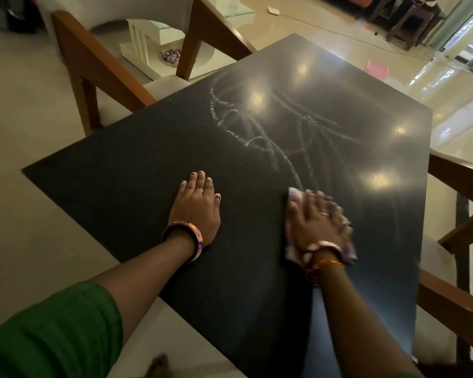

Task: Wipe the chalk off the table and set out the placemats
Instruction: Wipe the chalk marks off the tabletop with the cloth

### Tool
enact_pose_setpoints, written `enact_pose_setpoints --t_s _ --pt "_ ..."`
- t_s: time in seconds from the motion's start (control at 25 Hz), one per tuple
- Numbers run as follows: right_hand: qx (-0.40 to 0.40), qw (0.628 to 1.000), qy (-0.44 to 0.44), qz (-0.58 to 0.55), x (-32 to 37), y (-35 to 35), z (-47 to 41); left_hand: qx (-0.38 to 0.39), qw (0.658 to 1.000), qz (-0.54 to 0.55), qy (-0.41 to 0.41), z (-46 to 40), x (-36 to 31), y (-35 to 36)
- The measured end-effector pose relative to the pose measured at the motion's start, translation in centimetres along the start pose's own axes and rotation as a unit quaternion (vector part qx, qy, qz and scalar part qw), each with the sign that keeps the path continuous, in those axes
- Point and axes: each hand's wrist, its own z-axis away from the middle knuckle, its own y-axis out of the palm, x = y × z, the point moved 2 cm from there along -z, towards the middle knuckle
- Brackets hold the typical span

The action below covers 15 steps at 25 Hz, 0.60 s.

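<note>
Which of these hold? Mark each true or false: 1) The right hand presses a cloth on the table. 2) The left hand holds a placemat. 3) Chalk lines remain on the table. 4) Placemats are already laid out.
1) True: the right hand lies flat on the cloth on the table.
2) False: the left hand rests flat on the bare tabletop, holding nothing.
3) True: chalk lines remain beyond the cloth.
4) False: no placemats show.
</note>
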Motion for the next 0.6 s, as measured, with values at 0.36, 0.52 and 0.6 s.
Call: enact_pose_setpoints --t_s 0.36,0.52,0.6 --pt "0.006 0.992 0.127 -0.01 -1.9 -1.0 2.1 -0.007 1.0 -0.015 -0.002 -0.2 -0.1 0.3" --pt "0.056 0.989 -0.14 0.001 5.3 1.4 6.0 -0.008 1.0 -0.01 -0.005 -0.1 0.0 0.3" --pt "0.055 0.983 -0.177 -0.006 3.7 1.0 5.9 -0.011 1.0 0.0 -0.006 0.0 0.0 0.3"
